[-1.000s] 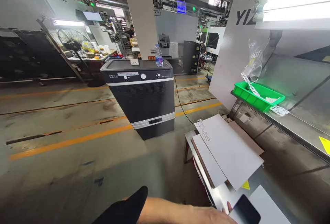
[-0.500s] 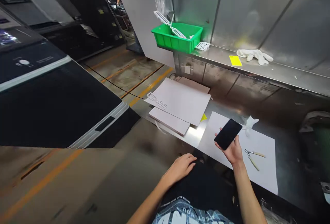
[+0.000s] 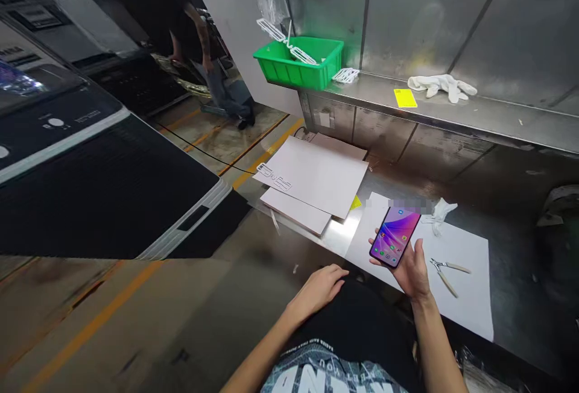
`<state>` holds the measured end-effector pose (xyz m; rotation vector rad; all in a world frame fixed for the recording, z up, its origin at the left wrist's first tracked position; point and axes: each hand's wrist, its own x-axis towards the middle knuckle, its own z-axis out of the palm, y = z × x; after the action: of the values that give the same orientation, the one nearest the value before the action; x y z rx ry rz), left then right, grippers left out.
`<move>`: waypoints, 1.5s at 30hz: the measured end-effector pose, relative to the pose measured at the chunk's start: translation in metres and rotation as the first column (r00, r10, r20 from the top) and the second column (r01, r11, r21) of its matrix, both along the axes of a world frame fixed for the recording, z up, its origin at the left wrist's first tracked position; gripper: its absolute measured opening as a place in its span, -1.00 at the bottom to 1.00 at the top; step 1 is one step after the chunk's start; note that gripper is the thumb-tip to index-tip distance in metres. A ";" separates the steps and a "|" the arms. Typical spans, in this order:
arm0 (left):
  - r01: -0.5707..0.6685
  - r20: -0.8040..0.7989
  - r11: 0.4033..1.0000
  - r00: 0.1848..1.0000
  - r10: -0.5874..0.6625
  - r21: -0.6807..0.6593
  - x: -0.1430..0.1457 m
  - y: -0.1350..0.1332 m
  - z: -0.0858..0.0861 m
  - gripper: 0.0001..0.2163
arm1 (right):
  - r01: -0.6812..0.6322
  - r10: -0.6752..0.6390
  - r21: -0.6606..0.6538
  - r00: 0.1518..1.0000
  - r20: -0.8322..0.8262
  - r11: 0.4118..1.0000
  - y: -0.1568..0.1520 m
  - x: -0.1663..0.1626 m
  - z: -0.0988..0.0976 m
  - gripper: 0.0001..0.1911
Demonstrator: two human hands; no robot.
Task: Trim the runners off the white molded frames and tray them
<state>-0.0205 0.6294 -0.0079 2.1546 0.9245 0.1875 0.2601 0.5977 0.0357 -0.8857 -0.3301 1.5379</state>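
My right hand [image 3: 415, 269] holds a smartphone [image 3: 395, 237], its fingers curled behind the far edge and the thumb raised alongside. The phone's screen is lit with a purple and pink home display and several icons. My left hand [image 3: 319, 289] lies palm down on my dark-clothed thigh, holding nothing, its fingers loosely stretched. Beneath and beyond the phone a white sheet [image 3: 470, 314] covers part of the metal table. On that sheet, right of my right hand, lie nippers [image 3: 447, 275] with pale handles, spread apart. A crumpled white piece [image 3: 441, 212] sits behind the phone.
White boards [image 3: 321, 170] are stacked at the table's left, with white cut-out parts on top. The shelf [image 3: 488, 110] carries a green bin [image 3: 294, 70], a yellow card [image 3: 404, 98] and a white glove [image 3: 443, 87]. A large dark machine [image 3: 104, 188] stands left; a person [image 3: 194, 37] is behind it.
The phone's screen has gone from black to lit, and my right thumb has lifted beside it. A person has come into view at the back left. My left hand has stayed on my thigh.
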 end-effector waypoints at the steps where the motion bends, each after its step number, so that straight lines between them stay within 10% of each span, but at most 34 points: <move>1: 0.000 0.020 1.000 1.000 0.000 0.013 0.001 0.001 0.004 -0.70 | -0.003 0.003 0.006 1.000 -0.004 1.000 -0.001 -0.002 0.003 -0.10; 12: -0.192 0.454 0.951 0.889 0.064 0.242 0.061 0.061 0.100 -0.56 | -0.072 0.071 -0.020 0.997 -0.013 0.997 -0.010 -0.028 0.029 -0.21; 21: -0.176 0.466 0.898 0.884 -0.035 0.403 0.078 0.082 0.119 -0.55 | -0.074 0.075 -0.038 0.997 0.031 0.997 -0.015 -0.046 0.030 -0.16; 27: -0.239 0.681 0.969 0.720 0.135 0.061 0.063 0.072 0.116 -0.69 | -0.017 0.019 -0.025 0.993 0.116 1.000 -0.017 -0.051 0.039 -0.07; 35: -0.222 0.596 0.894 0.680 0.427 -0.388 0.063 0.053 0.107 -0.61 | -0.046 0.045 0.001 0.979 0.201 0.999 -0.012 -0.063 0.056 0.15; 45: -0.200 0.576 0.822 0.626 0.526 -0.533 0.066 0.043 0.105 -0.62 | -0.049 0.042 0.015 0.957 0.287 0.999 -0.009 -0.073 0.055 0.10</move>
<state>0.0452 0.6727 0.0974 1.2656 0.8274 0.8830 0.1876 0.5888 0.0903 -1.0927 -0.5797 1.4447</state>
